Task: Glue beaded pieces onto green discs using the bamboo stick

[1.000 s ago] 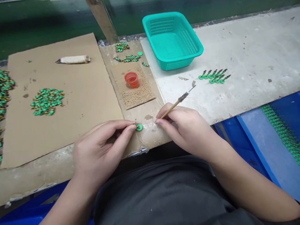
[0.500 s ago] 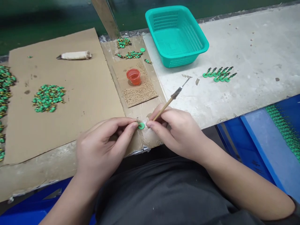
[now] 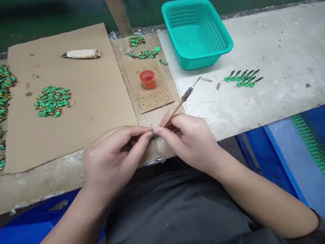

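Lower centre: your left hand (image 3: 116,152) pinches a small green piece (image 3: 155,136), mostly hidden, thumb against forefinger, likely to steady it. Your right hand (image 3: 188,135) grips a thin-tipped tool (image 3: 179,104), tip angled up, probably freeing fingertips beside the piece. Red cup (image 3: 147,79), upper centre, presumably within reach; green-based figures (image 3: 244,81), upper right, apparently set apart from the loose pile (image 3: 53,101), left.

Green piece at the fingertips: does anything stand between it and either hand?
Nothing visible does. The left hand pinches the green piece, and the right hand partly covers it; contact there is unclear. The brush in the right hand slants away.
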